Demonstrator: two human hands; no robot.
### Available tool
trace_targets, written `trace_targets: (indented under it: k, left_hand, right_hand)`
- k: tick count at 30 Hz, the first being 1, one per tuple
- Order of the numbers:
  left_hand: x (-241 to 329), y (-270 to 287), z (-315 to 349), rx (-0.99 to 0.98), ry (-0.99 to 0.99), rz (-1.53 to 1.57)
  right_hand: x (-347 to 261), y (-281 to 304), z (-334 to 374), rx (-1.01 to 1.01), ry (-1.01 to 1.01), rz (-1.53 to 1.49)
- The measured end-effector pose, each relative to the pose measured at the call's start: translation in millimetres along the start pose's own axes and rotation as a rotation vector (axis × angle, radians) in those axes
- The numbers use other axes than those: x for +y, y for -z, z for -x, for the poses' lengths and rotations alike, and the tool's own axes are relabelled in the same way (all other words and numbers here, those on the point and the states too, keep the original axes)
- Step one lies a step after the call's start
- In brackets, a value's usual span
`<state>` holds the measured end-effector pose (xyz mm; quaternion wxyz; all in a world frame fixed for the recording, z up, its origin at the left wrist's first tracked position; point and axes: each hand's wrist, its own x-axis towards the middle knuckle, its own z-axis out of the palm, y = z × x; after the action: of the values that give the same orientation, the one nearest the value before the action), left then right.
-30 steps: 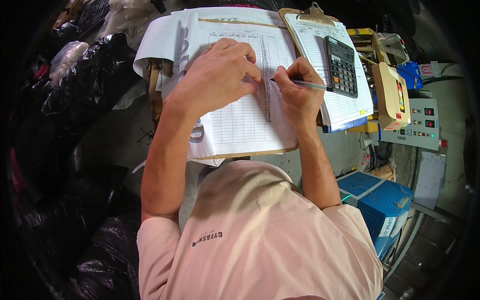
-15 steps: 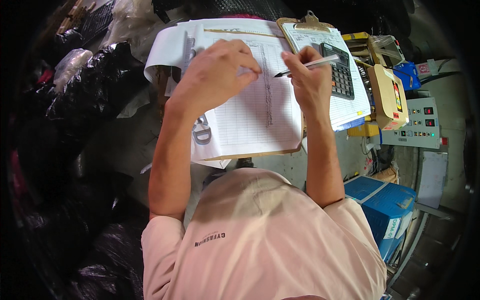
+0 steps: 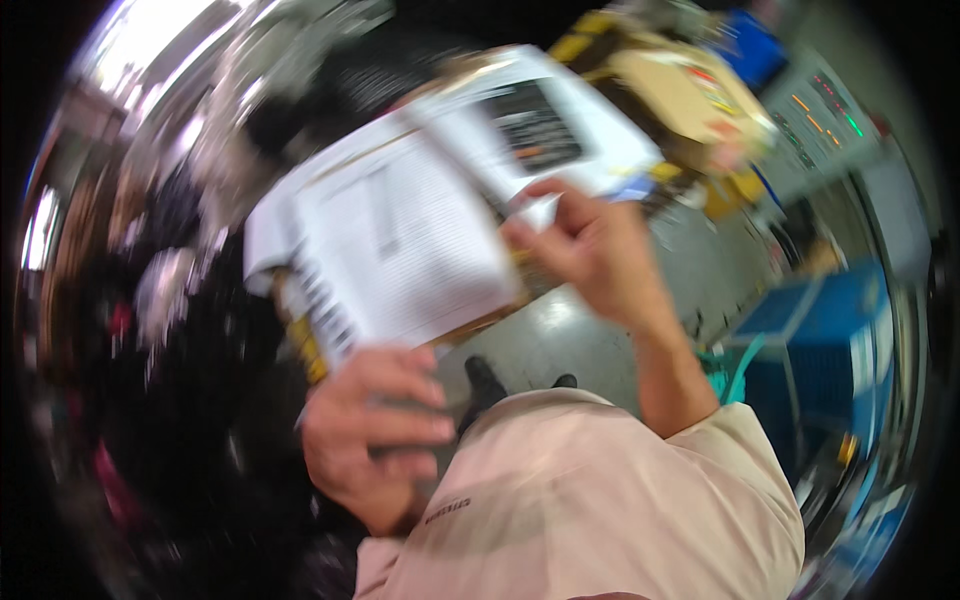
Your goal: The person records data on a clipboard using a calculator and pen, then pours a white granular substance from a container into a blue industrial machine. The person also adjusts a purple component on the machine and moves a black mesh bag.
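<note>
My left hand [image 3: 372,432] is off the papers, in front of my shirt, blurred, with its fingers spread and nothing seen in them. My right hand [image 3: 602,258] is at the right edge of a printed sheet [image 3: 410,250] with ruled rows and a handwritten column. Its thumb and index finger curl toward each other around a whitish patch; blur hides whether this is the pen or paper. Beyond that hand, a dark calculator [image 3: 532,125] lies on a stack of white papers [image 3: 610,150]. Brown board shows under the sheet's near edge.
Black plastic [image 3: 190,430] fills the left side. A cardboard box [image 3: 690,85] sits beyond the papers, right, near a control panel [image 3: 815,115] with lit displays. At the lower right stands a blue box-shaped unit [image 3: 810,350]. My shoes [image 3: 484,380] show on the grey floor.
My view has swung, tilting the papers. My left hand has pulled back from the sheet toward my body. My right hand has come nearer, and the pen it held is no longer clearly visible.
</note>
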<state>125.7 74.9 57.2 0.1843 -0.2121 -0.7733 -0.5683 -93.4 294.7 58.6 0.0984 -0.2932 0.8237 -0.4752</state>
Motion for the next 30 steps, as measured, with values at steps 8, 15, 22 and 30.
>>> trace_targets:
  k: [8,15,22,30]
  left_hand:
    - [-61,-271,-99,-0.872,0.378,0.263]
    - [-69,-544,-160,-1.257,0.25,-0.01]
    - [-18,-750,-180,-1.742,0.03,-0.032]
    - [8,-948,-169,-2.045,-0.239,0.184]
  right_hand:
    - [145,128,261,0.088,-0.266,-0.21]
    - [254,225,535,0.789,-0.849,-0.092]
    - [280,245,693,1.38,-1.33,-0.107]
    - [352,180,782,1.01,-1.775,-0.147]
